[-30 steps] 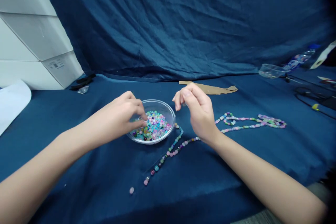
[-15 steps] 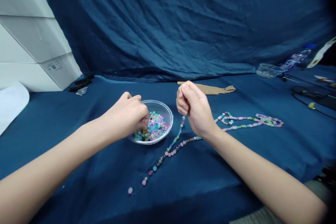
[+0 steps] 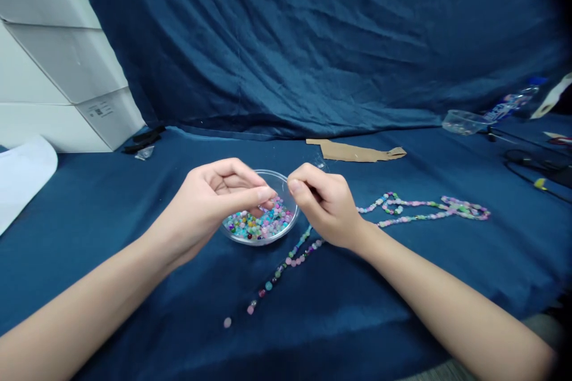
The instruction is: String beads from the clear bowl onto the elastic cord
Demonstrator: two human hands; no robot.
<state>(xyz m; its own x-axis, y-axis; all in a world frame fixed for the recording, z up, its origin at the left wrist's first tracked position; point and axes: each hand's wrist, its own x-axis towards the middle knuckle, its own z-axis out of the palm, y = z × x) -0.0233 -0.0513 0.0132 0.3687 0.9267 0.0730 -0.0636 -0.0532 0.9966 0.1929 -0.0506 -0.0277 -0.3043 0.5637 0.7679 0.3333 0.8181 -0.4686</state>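
A clear bowl (image 3: 292, 223) of small coloured beads stands on the blue cloth. Over its left side is my left hand (image 3: 223, 193), thumb and fingertips pinched together; whatever they hold is too small to make out. My right hand (image 3: 326, 202) is closed at the bowl's right edge, thumb against the curled index finger, and its grip hides what is inside. A long string of beads (image 3: 415, 217) runs from the right, passes beneath my right hand and trails toward the front, where a pink bead (image 3: 227, 322) lies at its end.
Behind the bowl lies a torn piece of brown cardboard (image 3: 357, 152). White boxes (image 3: 107, 119) stand at the left, near a white sheet (image 3: 27, 172). A second clear container (image 3: 465, 123), a bottle (image 3: 513, 101) and dark cables (image 3: 522, 161) are at the right.
My left hand has come up out of the beads and turned, its fingertips now nearer my right hand. My right hand has lowered toward the bowl's rim. The view has shifted slightly.
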